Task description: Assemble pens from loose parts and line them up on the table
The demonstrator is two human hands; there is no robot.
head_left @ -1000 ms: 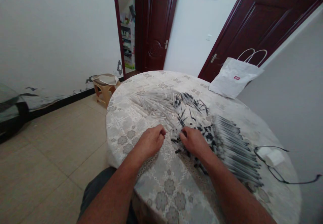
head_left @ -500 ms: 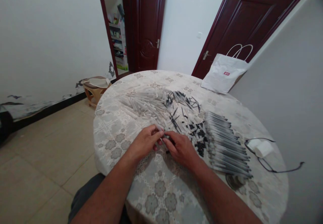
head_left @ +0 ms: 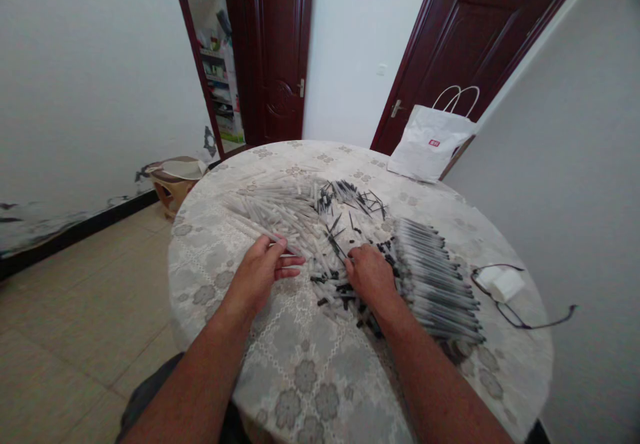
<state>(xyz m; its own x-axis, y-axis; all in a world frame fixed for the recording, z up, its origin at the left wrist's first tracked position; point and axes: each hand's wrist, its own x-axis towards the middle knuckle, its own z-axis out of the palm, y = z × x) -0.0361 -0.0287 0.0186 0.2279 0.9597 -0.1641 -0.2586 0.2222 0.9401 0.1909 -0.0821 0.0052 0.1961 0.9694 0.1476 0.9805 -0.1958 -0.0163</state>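
Note:
My left hand (head_left: 261, 272) has a whitish pen barrel (head_left: 265, 233) between thumb and forefinger, its other fingers stretched out to the right. Behind it lies a heap of similar translucent barrels (head_left: 280, 211). Curled fingers of my right hand (head_left: 371, 274) reach down into the small parts, where dark thin pen refills (head_left: 334, 241) meet its fingertips. Whatever those fingertips grip is hidden. Small black and whitish pen pieces (head_left: 330, 287) are scattered beneath and beside this hand. To its right, assembled-looking pens (head_left: 435, 284) lie in a dense row.
A patterned cloth covers the round table (head_left: 305, 371). Eyeglasses (head_left: 520, 324) and a folded white tissue (head_left: 505, 284) lie at the right. A white paper bag (head_left: 433, 143) stands at the back right edge. On the floor at left is a stool (head_left: 173, 181).
My hands, together over the front of the pile before, have parted. The left has moved left with a barrel; the right has gone to the small black parts. The view has shifted slightly right.

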